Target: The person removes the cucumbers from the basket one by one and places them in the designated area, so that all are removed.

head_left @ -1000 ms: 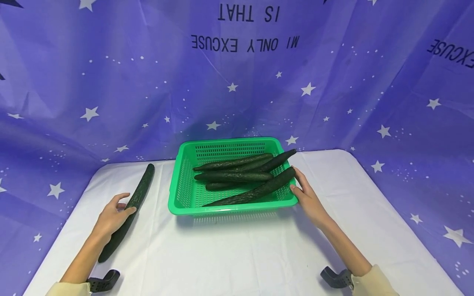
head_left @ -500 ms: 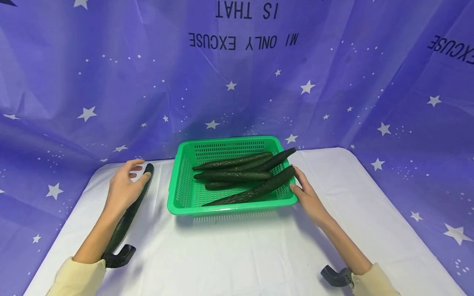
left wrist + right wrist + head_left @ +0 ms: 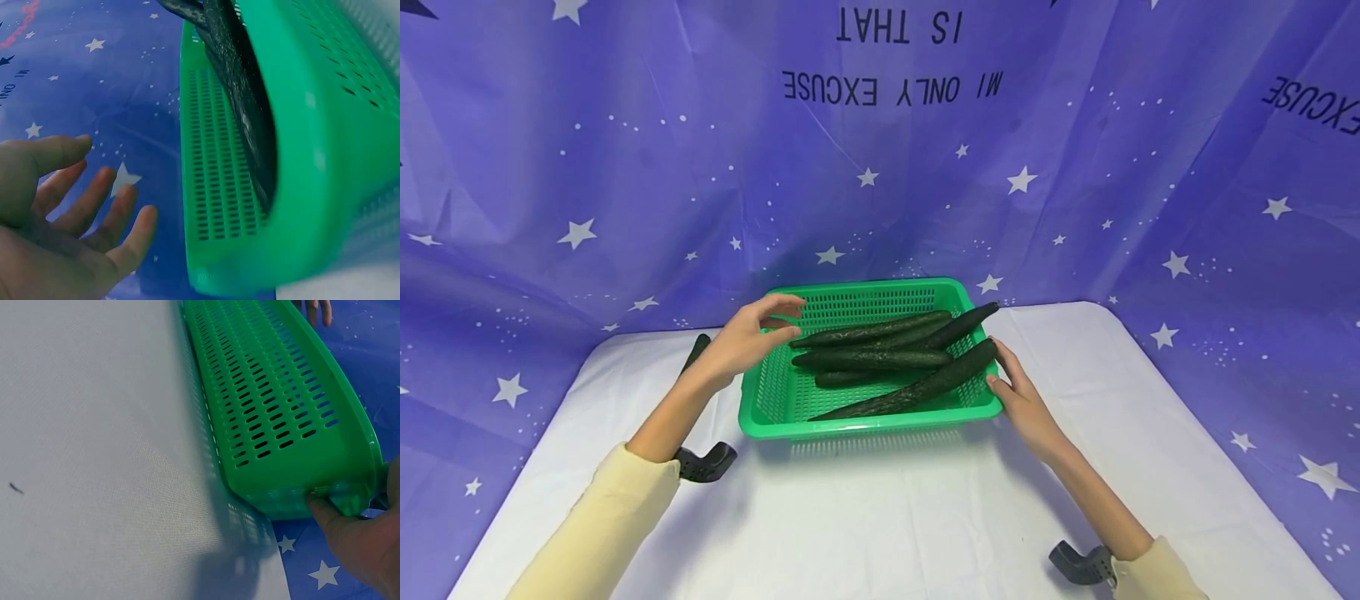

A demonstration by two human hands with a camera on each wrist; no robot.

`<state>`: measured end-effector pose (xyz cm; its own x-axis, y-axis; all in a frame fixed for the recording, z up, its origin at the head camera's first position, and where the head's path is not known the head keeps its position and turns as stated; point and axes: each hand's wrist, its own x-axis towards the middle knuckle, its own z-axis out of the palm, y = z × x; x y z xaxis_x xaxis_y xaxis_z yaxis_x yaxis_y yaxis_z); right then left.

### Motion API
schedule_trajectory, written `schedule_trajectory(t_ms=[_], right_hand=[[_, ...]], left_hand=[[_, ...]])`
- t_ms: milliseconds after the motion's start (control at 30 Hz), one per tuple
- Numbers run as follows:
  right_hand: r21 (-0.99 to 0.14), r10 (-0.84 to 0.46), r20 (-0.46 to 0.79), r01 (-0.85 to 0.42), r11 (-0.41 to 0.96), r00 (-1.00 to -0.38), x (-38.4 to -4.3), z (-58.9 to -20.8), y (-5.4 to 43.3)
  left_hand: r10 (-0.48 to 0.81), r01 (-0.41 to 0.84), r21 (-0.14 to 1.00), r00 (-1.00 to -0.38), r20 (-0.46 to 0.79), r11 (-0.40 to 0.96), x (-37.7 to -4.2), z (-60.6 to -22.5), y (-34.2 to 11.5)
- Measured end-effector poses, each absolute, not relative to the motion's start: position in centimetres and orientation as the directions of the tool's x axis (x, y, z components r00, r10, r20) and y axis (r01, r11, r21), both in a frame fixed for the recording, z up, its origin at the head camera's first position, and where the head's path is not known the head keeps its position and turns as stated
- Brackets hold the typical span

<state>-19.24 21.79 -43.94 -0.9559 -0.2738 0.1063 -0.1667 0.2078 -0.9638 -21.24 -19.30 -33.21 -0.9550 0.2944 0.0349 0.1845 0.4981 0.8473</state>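
A green plastic basket (image 3: 865, 428) with slotted walls holds several dark green cucumbers (image 3: 872, 359), one of them poking past the right rim. My left hand (image 3: 748, 340) hovers at the basket's left rim, its fingers loosely bent and holding nothing. In the left wrist view that hand (image 3: 81, 225) appears spread, apart from the basket wall. At the other end, my right hand (image 3: 1028, 410) grips the basket's right side. The right wrist view has a digit of this hand (image 3: 359, 540) pressed to the end wall below the rim. Another cucumber (image 3: 696, 352) lies left, mostly behind my left forearm.
A white cloth (image 3: 880, 525) covers the table under the basket. Purple fabric with white stars (image 3: 880, 208) hangs close behind and along both sides. Each wrist wears a black camera mount (image 3: 706, 463).
My left hand has left the cucumber on the table, moving up along it and then right to the basket's rim. The right hand and basket stay put.
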Motion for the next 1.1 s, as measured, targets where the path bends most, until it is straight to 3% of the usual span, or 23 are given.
schedule_trajectory(t_ms=[467, 833, 1100], right_hand=[[-0.960, -0.272, 0.115, -0.176, 0.215, -0.956, -19.3, -44.0, 21.8], [-0.968, -0.283, 0.115, -0.171, 0.185, -0.952, -19.2, -43.8, 21.9], [-0.967, -0.274, 0.111, -0.167, 0.193, -0.955, -19.2, -43.9, 21.8]], left_hand=[[0.494, 0.103, 0.924, -0.863, -0.100, 0.368, -25.4, -33.8, -15.3], [0.626, 0.028, 0.906, -0.732, -0.269, 0.422, -27.5, -35.6, -12.5], [0.667, 0.027, 0.893, -0.675, -0.316, 0.450, -28.9, -36.8, -11.5]])
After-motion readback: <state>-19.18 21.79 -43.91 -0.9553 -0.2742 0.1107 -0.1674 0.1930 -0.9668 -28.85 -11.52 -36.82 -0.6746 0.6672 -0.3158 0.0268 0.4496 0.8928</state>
